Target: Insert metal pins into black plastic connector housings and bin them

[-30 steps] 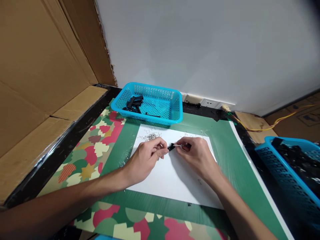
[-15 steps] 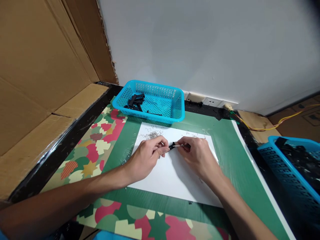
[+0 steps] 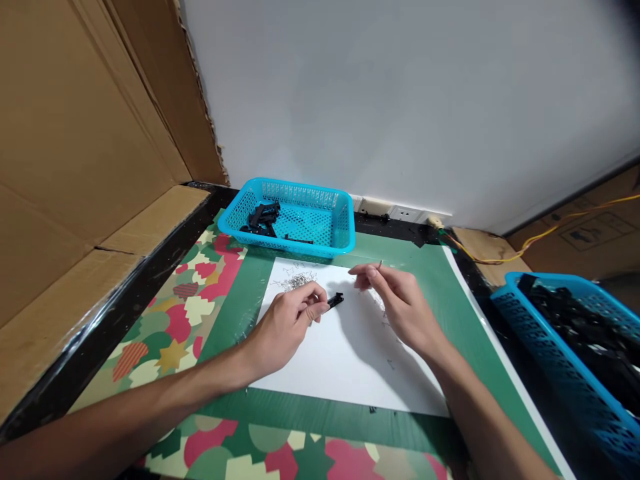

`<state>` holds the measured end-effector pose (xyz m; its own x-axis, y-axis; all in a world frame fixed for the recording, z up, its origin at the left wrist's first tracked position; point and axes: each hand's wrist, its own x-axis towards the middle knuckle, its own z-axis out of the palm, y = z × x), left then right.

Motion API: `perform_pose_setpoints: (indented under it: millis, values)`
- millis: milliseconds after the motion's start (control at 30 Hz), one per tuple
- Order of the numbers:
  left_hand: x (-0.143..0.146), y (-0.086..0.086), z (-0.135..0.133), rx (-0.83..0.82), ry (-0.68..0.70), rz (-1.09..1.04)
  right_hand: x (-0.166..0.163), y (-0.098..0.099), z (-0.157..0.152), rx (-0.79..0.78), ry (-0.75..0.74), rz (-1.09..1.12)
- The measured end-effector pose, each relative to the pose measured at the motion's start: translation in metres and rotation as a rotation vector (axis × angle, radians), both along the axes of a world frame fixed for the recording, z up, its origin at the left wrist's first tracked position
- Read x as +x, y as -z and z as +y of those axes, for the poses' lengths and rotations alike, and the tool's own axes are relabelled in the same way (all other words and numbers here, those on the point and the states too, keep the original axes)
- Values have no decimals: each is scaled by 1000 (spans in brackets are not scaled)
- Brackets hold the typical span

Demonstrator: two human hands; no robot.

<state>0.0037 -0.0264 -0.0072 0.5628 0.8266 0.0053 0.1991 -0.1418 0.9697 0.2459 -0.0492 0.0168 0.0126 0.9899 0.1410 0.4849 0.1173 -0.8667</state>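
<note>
My left hand (image 3: pixel 287 320) pinches a small black plastic part (image 3: pixel 336 301) between thumb and fingers, its free end pointing right over the white sheet (image 3: pixel 320 363). To its right and apart from it, my right hand (image 3: pixel 395 293) is closed around a thin rod-like tool (image 3: pixel 381 265); only a short end shows above the fingers, so its kind is unclear. Behind my left hand lies a pile of small bent metal wire pieces (image 3: pixel 300 281). More loose wire pieces (image 3: pixel 391 364) are scattered near and below my right hand.
A blue basket (image 3: pixel 285 248) with several black parts (image 3: pixel 263 217) stands at the back by the wall. Another blue basket (image 3: pixel 540 347), full of black parts, is at the right. Cardboard (image 3: pixel 90 120) rises on the left. Wall sockets (image 3: pixel 405 213) and a yellow cable (image 3: pixel 530 240) are behind.
My right hand has drawn away from the black part, and the thin tool now points upward from its fingers. My left hand still holds the part. The view has shifted slightly.
</note>
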Motion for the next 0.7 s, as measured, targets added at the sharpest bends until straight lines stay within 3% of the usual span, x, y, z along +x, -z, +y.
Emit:
perform_pose_setpoints:
  millis: [100, 200, 700]
  values:
    - [1, 1, 1, 0, 6, 2, -12, 15, 4, -56, -34, 358]
    - [1, 2, 2, 5, 5, 13, -23, 27, 8, -130, -41, 549]
    - [0, -1, 1, 25, 23, 51, -31, 27, 5, -144, 11, 532]
